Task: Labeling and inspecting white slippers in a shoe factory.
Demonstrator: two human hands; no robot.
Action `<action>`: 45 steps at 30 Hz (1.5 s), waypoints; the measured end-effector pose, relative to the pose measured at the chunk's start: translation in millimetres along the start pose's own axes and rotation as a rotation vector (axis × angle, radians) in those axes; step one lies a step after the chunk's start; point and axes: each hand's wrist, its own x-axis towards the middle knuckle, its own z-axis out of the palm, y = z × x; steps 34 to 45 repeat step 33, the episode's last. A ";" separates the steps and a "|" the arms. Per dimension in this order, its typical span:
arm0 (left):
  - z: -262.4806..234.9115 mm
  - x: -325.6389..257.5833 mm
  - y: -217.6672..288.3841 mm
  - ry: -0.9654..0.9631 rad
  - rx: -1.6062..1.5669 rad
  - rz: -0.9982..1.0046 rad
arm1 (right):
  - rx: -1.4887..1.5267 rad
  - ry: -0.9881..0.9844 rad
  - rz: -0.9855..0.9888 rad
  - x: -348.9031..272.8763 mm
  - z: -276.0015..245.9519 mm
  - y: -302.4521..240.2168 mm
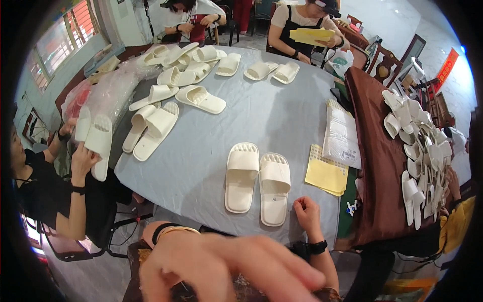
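Close in front of me, large and slightly blurred, my left hand (221,264) is raised with its fingers stretched out and apart; I see nothing held in it. My right hand (307,214) rests at the near edge of the table, fingers curled in, with nothing visible in them. Just left of it lies a white slipper (274,189), toe end toward me, with a small mark on its sole. Beside that one is its mate, another white slipper (242,176). Both have padded, quilted heel ends and lie apart from my hands.
Yellow label sheets (327,173) and a plastic-wrapped packet (342,136) lie at right. Several slippers (201,98) spread over the far left, near clear plastic bags (115,93). A slipper pile (422,151) covers a brown cloth. A co-worker (45,186) at left holds slippers; others sit opposite.
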 end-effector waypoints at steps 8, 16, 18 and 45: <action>-90.8 -40.3 4.5 -0.437 1.105 -1.100 | 0.048 0.004 0.001 -1.9 1.1 4.4; -153.1 -134.7 -37.9 -0.640 1.941 -1.051 | 0.031 -0.006 0.002 -3.3 1.0 3.0; -162.2 -147.5 -52.2 -0.647 2.009 -0.872 | 0.028 -0.018 0.015 -2.5 0.1 1.5; -248.9 -147.8 -86.9 -0.433 1.949 -0.571 | -0.015 -0.036 -0.165 21.0 -62.2 20.8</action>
